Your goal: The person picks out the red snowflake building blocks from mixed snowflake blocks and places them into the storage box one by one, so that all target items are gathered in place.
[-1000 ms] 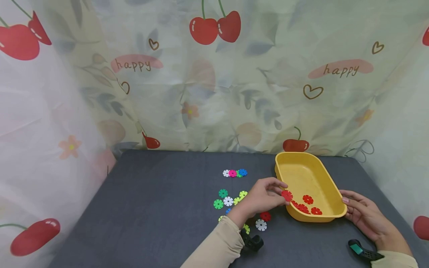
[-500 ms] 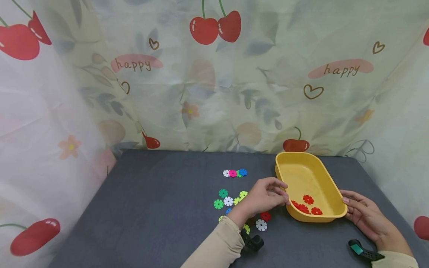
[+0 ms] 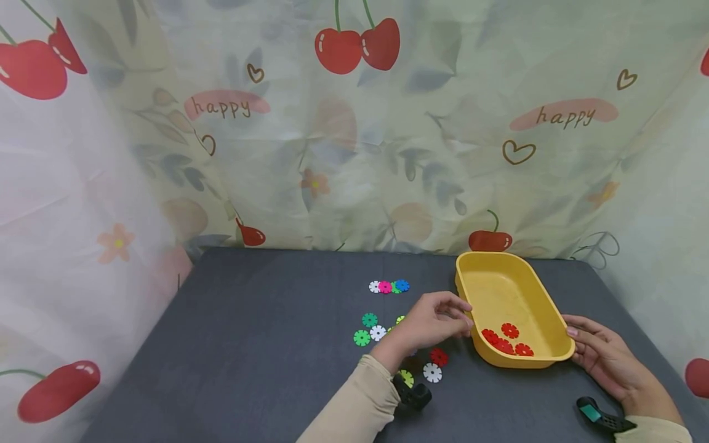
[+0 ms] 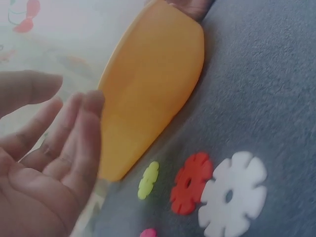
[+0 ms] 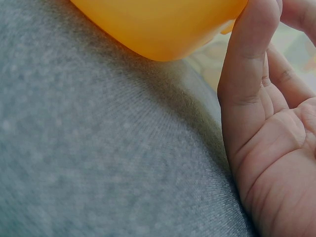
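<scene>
A yellow plastic tray [image 3: 504,301] stands on the right of the table with several red snowflake discs [image 3: 510,331] at its near end. My left hand [image 3: 426,321] is at the tray's left side, fingertips right by the rim, thumb and fingers apart and nothing between them. In the left wrist view this hand [image 4: 49,153] shows its bare palm beside the tray's outer wall [image 4: 153,74]. At the opposite side, my right hand [image 3: 609,360] touches the tray's right rim with its thumb and fingertips. The right wrist view has this hand [image 5: 271,128] against the tray's edge [image 5: 163,34].
Below my left wrist lie a red disc [image 3: 439,357], a white disc [image 3: 432,373] and a yellow disc [image 3: 407,378]. Green discs [image 3: 362,338] and another white one [image 3: 378,333] lie left of it. Farther back, a short row includes a pink disc [image 3: 384,287]. Patterned cloth surrounds the table.
One second ago my left hand held a red disc over the tray's left rim; it dropped into the tray by now. The left hand has drawn back slightly left. The right hand stays put.
</scene>
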Tool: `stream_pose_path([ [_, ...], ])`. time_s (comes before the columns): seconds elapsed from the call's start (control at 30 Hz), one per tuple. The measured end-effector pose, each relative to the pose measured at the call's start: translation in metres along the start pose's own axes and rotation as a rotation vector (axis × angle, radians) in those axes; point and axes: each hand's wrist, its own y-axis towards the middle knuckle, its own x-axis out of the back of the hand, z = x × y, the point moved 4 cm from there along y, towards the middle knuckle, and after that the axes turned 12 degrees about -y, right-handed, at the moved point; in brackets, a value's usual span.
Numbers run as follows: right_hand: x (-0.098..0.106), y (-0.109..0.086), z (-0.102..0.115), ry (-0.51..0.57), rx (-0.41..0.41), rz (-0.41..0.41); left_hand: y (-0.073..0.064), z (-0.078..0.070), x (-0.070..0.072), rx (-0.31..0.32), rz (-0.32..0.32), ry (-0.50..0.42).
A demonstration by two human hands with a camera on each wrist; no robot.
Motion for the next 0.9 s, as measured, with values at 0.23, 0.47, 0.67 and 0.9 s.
stream_pose_path([
  [0.23, 0.001, -0.001, 0.0, 0.005, -0.008, 0.005, -0.003, -0.002, 0.008, 0.016, 0.054, 0.1],
  [0.47, 0.001, 0.0, 0.0, 0.004, -0.01, 0.005, -0.008, -0.003, 0.02, 0.047, 0.065, 0.207],
  [0.67, 0.0, 0.0, 0.001, -0.006, -0.006, -0.005, -0.009, 0.0, 0.027, 0.066, 0.093, 0.248],
  [0.9, 0.001, 0.0, 0.0, 0.004, -0.009, 0.006, -0.006, 0.014, 0.028, 0.103, 0.171, 0.328],
])
